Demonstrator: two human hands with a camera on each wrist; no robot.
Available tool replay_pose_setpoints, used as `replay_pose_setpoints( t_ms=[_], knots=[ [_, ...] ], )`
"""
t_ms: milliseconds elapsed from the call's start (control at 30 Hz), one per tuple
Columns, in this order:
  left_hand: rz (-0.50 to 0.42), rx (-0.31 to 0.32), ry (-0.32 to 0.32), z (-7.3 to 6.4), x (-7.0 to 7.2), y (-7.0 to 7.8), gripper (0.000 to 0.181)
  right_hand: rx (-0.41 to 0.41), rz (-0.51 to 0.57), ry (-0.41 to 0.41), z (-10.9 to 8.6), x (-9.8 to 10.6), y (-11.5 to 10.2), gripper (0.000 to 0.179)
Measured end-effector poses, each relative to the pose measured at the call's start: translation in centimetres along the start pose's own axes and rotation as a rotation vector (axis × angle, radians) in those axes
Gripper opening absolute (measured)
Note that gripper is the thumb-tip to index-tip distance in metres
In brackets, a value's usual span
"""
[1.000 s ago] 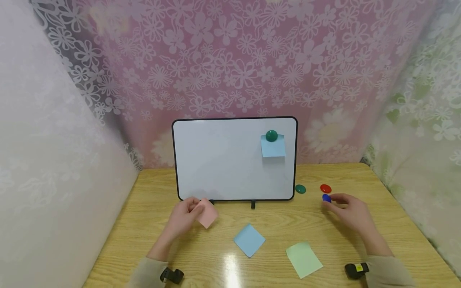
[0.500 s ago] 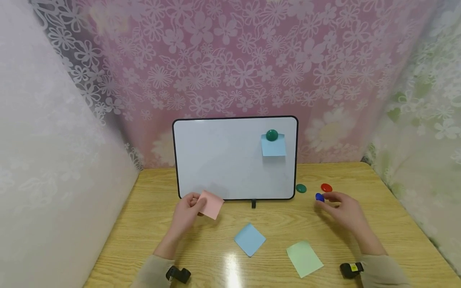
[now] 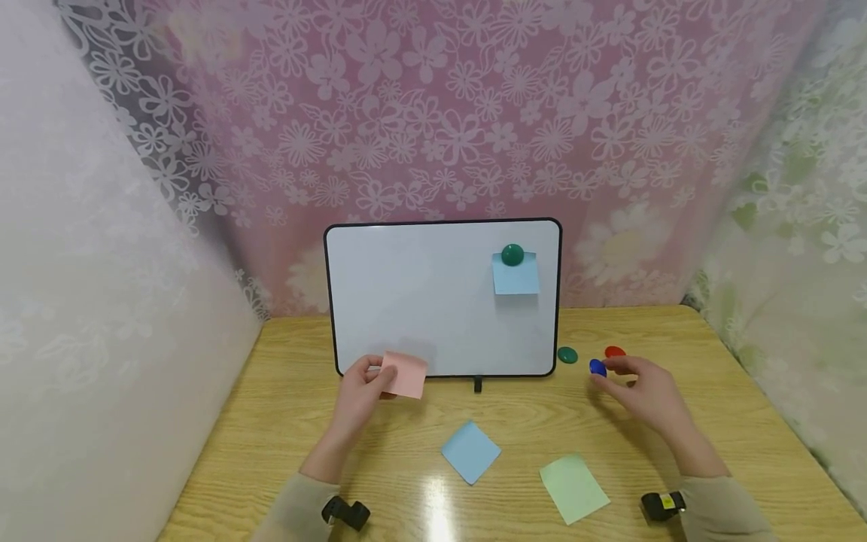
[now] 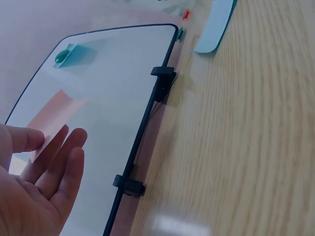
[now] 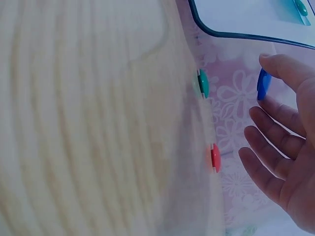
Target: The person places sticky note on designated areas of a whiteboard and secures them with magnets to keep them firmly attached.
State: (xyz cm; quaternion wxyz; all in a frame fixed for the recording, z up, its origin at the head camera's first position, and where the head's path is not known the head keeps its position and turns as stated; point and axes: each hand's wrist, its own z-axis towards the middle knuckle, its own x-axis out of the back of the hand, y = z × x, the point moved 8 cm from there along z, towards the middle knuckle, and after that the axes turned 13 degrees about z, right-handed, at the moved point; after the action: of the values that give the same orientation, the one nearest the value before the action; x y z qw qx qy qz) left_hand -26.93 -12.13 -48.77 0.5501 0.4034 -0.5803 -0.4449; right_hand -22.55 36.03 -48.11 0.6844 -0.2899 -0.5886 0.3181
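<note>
My left hand [image 3: 362,391] pinches a pink sticky note [image 3: 406,375] by its left edge, held in front of the lower left of the whiteboard [image 3: 420,301]. In the left wrist view the pink note [image 4: 55,115] sits between thumb and fingers. Over at the right, my right hand [image 3: 646,395] holds a round blue magnet [image 3: 597,367] between thumb and index finger, raised off the table. The right wrist view shows the blue magnet [image 5: 264,84] edge-on, the other fingers spread. A green magnet [image 3: 512,254] pins a light blue note [image 3: 516,278] at the board's upper right.
A blue sticky note [image 3: 470,452] and a pale green one [image 3: 574,488] lie on the wooden table [image 3: 230,452]. A green magnet [image 3: 567,354] and a red magnet [image 3: 615,351] lie right of the board. The board stands on black feet [image 3: 478,384], before a flowered curtain [image 3: 433,135].
My left hand has moved up and to the right with the pink note, which has turned more upright in line. My right hand has shifted slightly left with the blue magnet.
</note>
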Motion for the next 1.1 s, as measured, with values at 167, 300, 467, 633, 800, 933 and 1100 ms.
replay_pose_setpoints(
  t_ms=[167, 300, 467, 633, 800, 933, 1100],
  knots=[
    [-0.018, 0.011, -0.004, 0.1, -0.5, 0.1, 0.025, 0.008, -0.007, -0.007, 0.2, 0.0, -0.6, 0.059],
    [-0.039, 0.023, -0.013, 0.3, -0.9, 0.2, 0.023, 0.019, -0.008, -0.011, 0.4, -0.1, -1.0, 0.06],
    [-0.069, 0.024, -0.016, 0.5, -1.3, 0.4, 0.021, 0.037, -0.011, -0.01, 0.8, -0.3, -1.6, 0.058],
    [-0.086, 0.016, -0.012, 0.5, -1.5, 0.7, 0.022, 0.064, -0.004, -0.012, 0.9, -0.8, -2.3, 0.054],
    [-0.108, 0.022, -0.017, 0.5, -1.7, 0.7, 0.021, 0.082, -0.011, -0.02, 0.9, -1.4, -3.1, 0.054],
    [-0.119, 0.042, -0.011, 0.7, -1.8, 0.5, 0.02, 0.088, -0.01, -0.028, 1.0, -1.8, -3.7, 0.056],
    [-0.14, 0.049, -0.007, 0.9, -2.1, 0.4, 0.02, 0.1, -0.004, -0.028, 1.2, -2.1, -4.6, 0.055]
  ],
)
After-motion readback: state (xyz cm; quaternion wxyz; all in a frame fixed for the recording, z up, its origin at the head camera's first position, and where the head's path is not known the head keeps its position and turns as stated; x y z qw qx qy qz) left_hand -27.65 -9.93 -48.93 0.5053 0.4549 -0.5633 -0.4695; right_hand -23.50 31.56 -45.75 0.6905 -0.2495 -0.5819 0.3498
